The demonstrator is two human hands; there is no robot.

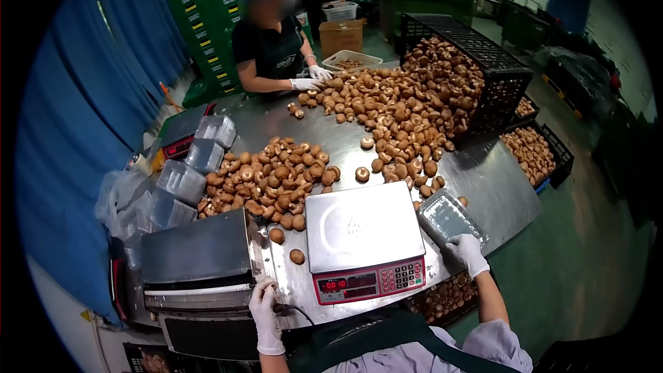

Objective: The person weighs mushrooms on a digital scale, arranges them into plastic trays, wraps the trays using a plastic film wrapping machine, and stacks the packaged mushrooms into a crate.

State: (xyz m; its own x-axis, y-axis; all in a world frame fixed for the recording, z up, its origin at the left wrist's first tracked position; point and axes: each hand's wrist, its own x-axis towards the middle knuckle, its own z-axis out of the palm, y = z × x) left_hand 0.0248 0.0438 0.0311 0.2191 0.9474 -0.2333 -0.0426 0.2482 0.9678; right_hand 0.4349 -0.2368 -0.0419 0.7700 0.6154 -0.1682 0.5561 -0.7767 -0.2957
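Note:
My right hand (467,254), in a white glove, grips the near edge of a clear plastic tray (449,215) at the right of the scale. My left hand (265,311), also gloved, is raised at the table's near edge, beside the dark-topped machine (197,249); its fingers are bent together, and what they hold, if anything, is too small to name. Between my hands stands a silver scale (364,224) with a red display panel and a bare plate. Brown mushrooms (276,176) lie heaped behind the machine and the scale.
A co-worker's gloved hands (311,79) touch the far side of a large mushroom pile (387,107), which spills from a tipped black crate (501,76). Clear trays (181,181) stand stacked at left. More mushrooms fill a crate (528,152) at right and one (445,298) below the table.

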